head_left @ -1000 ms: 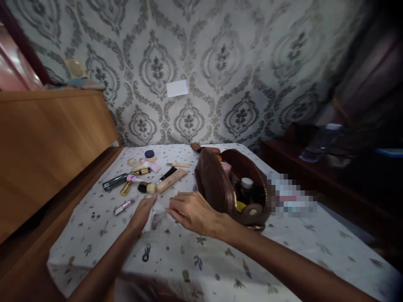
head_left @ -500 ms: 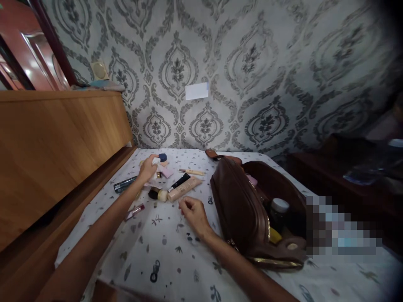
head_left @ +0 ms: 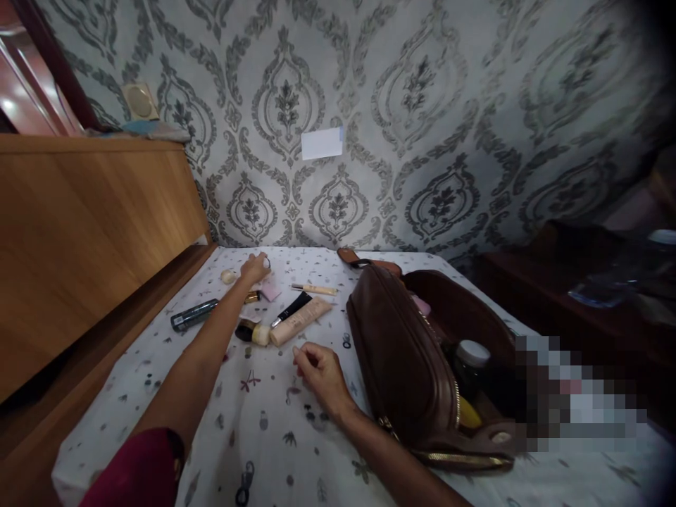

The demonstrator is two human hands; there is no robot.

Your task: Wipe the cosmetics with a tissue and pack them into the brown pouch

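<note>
At the far side of the printed sheet, my left hand [head_left: 255, 269] is closed over something small, pale and dark-edged that its fingers mostly hide. Close to it lie a cream round item [head_left: 229, 277] and a pink piece [head_left: 271, 291]. My right hand [head_left: 321, 370] hovers or rests just in front of a beige squeeze tube [head_left: 301, 320], fingers curled with nothing visible in them. Against that tube lies a black tube [head_left: 292, 310]. A makeup brush [head_left: 253, 332] is left of them, and a slim tube [head_left: 315, 289] lies behind. A dark cylinder [head_left: 194, 315] sits left of my left forearm.
An unzipped brown leather bag [head_left: 396, 345] stands right of my right hand, with a white-capped bottle [head_left: 472, 354] inside. A wooden panel [head_left: 100, 211] borders the left side. Patterned wallpaper [head_left: 412, 162] covers the wall behind.
My left hand has reached farther back, to where the dark blue lidded jar was. The view has shifted slightly. My right hand keeps about the same place beside the beige tube.
</note>
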